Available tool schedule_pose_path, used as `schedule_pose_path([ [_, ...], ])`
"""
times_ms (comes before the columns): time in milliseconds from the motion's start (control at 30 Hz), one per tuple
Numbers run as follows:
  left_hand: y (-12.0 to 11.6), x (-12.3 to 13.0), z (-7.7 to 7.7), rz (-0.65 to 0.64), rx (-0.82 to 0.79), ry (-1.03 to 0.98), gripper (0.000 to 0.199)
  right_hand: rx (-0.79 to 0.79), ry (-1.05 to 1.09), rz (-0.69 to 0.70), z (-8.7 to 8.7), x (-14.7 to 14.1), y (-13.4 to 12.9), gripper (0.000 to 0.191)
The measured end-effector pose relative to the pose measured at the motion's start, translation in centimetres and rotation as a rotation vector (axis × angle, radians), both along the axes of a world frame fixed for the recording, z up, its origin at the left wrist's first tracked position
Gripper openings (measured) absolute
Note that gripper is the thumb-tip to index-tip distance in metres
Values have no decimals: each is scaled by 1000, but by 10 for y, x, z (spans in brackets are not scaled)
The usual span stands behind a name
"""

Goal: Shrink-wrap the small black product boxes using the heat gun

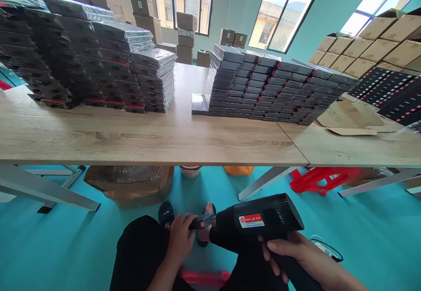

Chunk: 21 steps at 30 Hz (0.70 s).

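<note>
My left hand (180, 237) is closed on a small black box (198, 223) in clear film, held low above the floor near my knees. Wrapped round the handle of a black heat gun (259, 218) is my right hand (286, 256). The gun bears a red and white label, and its nozzle points left at the right end of the box, very close to it. On the wooden table (164, 137) ahead, stacks of dark boxes in loose film (98, 58) rise at the left, and neat stacks of dark boxes (263, 87) stand right of the middle.
Flattened cardboard (353, 115) lies on the table at the right, near cartons (375, 47) and more dark boxes. Below the table are a large brown bag (131, 183), a red stool (322, 179) and metal table legs. A cable (329, 245) lies on the floor at the right.
</note>
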<state>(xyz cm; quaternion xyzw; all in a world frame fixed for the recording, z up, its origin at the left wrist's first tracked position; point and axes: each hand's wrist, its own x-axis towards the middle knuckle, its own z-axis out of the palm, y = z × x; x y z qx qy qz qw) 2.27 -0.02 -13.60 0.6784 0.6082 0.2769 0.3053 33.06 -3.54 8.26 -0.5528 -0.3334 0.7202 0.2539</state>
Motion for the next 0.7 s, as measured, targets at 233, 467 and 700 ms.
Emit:
schedule_pose_path([
  [233,-1,0,-9,-28,-23,105,52,39,-198,225,14,-34,11,23],
  [467,-4,0,-8,67,-64,-101,49,108,-364,217,9,-34,13,26],
  [700,4,0,3,246,-248,-602,32,-31,-91,-124,-11,14,9,32],
])
